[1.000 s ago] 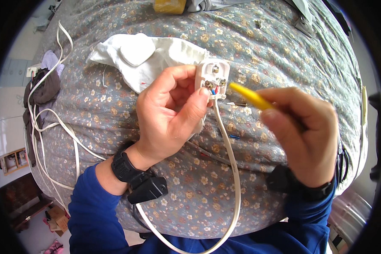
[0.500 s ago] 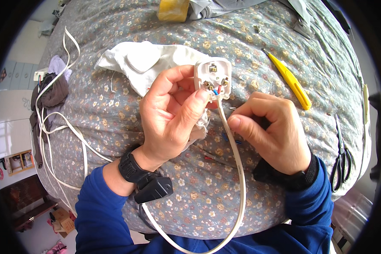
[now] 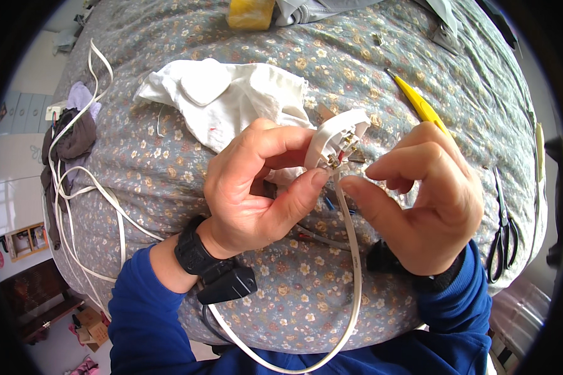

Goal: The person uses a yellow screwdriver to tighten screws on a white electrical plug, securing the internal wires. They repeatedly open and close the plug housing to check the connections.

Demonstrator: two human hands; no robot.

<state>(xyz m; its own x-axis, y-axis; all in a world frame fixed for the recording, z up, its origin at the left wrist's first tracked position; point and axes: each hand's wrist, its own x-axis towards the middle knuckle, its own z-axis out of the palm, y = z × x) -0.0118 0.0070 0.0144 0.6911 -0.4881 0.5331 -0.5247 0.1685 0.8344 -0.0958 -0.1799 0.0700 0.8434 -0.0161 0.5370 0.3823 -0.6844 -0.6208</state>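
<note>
My left hand (image 3: 256,187) grips an opened white plug (image 3: 324,142) by its edge between thumb and fingers. The plug is tilted, its inside turned to the right, showing brass terminals and a red wire. A flat white cord (image 3: 354,250) leaves its lower end and loops down toward my lap. My right hand (image 3: 422,194) is curled just right of the plug, thumb and index finger close to the cord entry. A short, dark metal tip (image 3: 356,160) shows by the index fingertip; the rest of what these fingers hold is hidden.
A white cloth (image 3: 244,94) lies beyond my left hand on the flowered cover (image 3: 294,322). At right are a yellow utility knife (image 3: 419,103), partly behind my hand, and black scissors (image 3: 502,231). Coiled white cord (image 3: 106,194) lies left; a yellow tape roll (image 3: 250,14) sits at the far edge.
My left hand has turned the plug from facing me to a rightward tilt and brought it slightly right and nearer. My right hand has shifted right, overlapping the utility knife's near end.
</note>
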